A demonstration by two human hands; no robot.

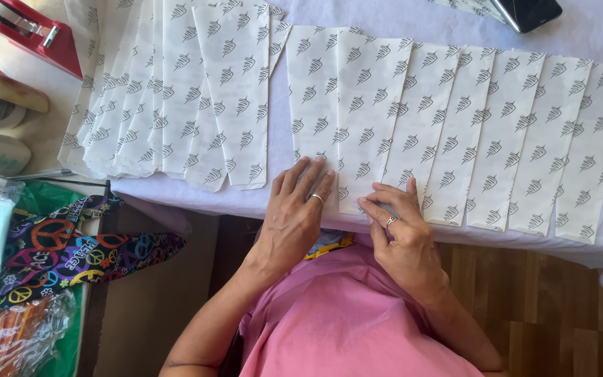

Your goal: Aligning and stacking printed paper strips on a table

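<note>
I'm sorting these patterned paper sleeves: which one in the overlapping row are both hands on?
The second sleeve from the row's left end: the left hand and right hand press its bottom edge; the others lie untouched.
</note>
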